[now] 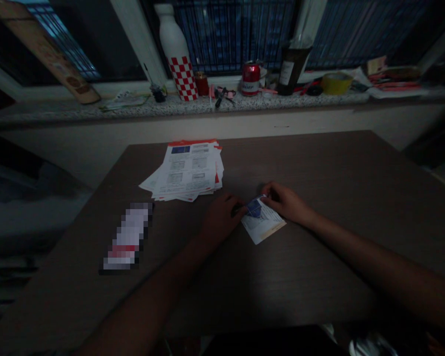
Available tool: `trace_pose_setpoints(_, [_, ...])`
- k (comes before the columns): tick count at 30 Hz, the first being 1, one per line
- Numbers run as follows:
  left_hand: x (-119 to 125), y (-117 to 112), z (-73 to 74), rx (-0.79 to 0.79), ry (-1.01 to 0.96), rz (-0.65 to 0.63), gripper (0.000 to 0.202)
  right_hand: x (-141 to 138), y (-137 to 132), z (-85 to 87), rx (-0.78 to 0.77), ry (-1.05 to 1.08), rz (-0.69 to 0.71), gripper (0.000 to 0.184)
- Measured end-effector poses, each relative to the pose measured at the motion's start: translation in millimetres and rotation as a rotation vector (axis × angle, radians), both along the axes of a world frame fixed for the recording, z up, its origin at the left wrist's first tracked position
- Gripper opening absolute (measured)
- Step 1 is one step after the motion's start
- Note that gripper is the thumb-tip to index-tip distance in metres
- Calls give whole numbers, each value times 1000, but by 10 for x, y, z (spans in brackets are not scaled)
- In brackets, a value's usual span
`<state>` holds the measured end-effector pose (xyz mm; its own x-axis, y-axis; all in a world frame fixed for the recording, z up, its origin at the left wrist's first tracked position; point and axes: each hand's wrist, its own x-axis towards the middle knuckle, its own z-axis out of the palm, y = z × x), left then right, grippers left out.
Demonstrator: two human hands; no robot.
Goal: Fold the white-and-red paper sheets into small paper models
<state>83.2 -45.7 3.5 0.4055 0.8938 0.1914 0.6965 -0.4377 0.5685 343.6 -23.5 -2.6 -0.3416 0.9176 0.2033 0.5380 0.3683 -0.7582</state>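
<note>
The right hand [284, 200] and left hand [220, 217] pinch a partly folded paper sheet [262, 221] between them on the tabletop [311, 168], its blue-printed part turned up. Farther left, a stack of printed sheets [185, 170] lies flat, with a blurred object [128, 235] nearer; beyond, in dim light, a stone windowsill [59, 111] holds a checkered bottle [178, 54], red can [251, 78] and tape roll [336, 83].

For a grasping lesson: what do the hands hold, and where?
A printed paper sheet: the right hand pinches its top corner, the left hand its left corner, by the blue print.
</note>
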Motion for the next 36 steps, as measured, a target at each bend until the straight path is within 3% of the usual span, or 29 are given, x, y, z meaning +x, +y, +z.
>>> trace_pose_setpoints(4, [17,-22,29,-10,-71,-43,18,15,-86,25,-110,226,-51,18])
trace_pose_setpoints(8, [47,-61,66,-186,-243,-55,33,-2,-162,71,-216,363,-100,25])
trace_pose_setpoints(14, [52,-52,74,-256,-391,38,30,-61,-261,110,-261,495,-119,30])
trace_pose_setpoints(22, [18,-30,50,-271,-397,81,28,-103,-323,151,-348,408,-97,33])
trace_pose_setpoints(36, [32,-75,106,-310,-405,60,27,-114,-368,197,-295,339,-93,32])
